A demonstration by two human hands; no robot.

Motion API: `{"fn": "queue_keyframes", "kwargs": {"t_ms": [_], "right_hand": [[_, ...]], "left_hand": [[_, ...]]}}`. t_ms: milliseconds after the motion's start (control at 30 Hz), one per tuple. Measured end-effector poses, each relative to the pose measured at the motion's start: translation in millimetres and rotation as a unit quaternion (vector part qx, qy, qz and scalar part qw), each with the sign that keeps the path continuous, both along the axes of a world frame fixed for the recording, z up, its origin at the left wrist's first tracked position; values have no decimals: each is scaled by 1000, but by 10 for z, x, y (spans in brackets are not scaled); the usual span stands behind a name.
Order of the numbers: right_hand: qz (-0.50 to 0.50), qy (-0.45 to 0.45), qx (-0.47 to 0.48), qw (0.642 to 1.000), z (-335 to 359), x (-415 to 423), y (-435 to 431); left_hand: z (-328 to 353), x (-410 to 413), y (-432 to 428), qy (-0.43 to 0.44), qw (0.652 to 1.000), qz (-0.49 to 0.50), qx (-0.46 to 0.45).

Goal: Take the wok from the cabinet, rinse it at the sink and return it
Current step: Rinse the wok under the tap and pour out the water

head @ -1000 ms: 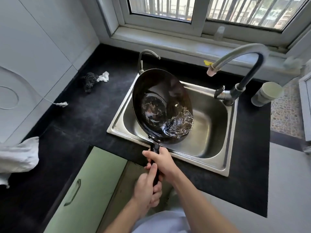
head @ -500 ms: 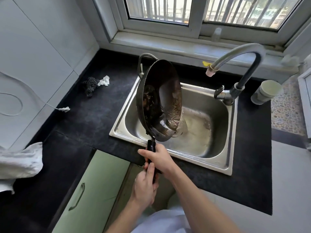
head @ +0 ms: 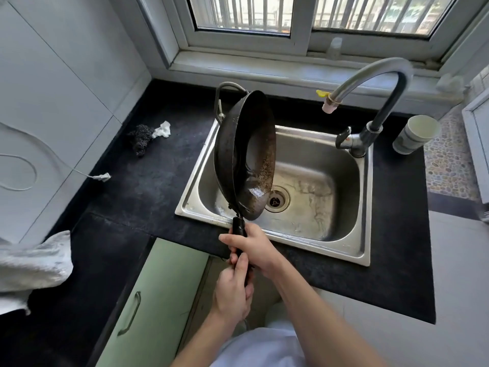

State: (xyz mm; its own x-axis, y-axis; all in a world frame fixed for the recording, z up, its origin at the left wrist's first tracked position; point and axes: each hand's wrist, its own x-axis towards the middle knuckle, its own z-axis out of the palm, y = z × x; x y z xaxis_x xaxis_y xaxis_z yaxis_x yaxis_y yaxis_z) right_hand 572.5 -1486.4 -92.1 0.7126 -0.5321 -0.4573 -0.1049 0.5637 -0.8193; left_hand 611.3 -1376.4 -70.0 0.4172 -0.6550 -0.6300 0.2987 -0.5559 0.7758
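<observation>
The wok (head: 244, 154) is held on edge over the sink (head: 365, 207), frame centre, its handle (head: 239, 229) gripped by the right hand (head: 254, 247) and left hand (head: 232, 292).

The wok (head: 246, 154) is standing nearly on edge above the left part of the steel sink (head: 366, 207), its open side facing right toward the faucet (head: 370, 78). Its lower rim is hanging over the basin, just beside the drain (head: 277, 200). Both hands are gripping the black handle (head: 239, 229) — the right hand (head: 251, 247) nearer the bowl, the left hand (head: 232, 290) just behind it at the handle's end. A wet sheen is showing low inside the bowl. A cup (head: 415, 133) is sitting on the dark countertop (head: 137, 186) right of the faucet; a scrubber (head: 141, 137) is lying left of the sink.
</observation>
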Motion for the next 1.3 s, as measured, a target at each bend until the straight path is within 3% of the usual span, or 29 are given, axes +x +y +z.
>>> {"fn": "queue_keyframes", "kwargs": {"t_ms": [300,1300], "right_hand": [[-6,23,-43,999,10,82,110],[-52,24,-19,998,-87,-58,162]], "left_hand": [[-67,126,100,-118,992,-38,10],[-102,25,131,-211,973,-86,33]]}}
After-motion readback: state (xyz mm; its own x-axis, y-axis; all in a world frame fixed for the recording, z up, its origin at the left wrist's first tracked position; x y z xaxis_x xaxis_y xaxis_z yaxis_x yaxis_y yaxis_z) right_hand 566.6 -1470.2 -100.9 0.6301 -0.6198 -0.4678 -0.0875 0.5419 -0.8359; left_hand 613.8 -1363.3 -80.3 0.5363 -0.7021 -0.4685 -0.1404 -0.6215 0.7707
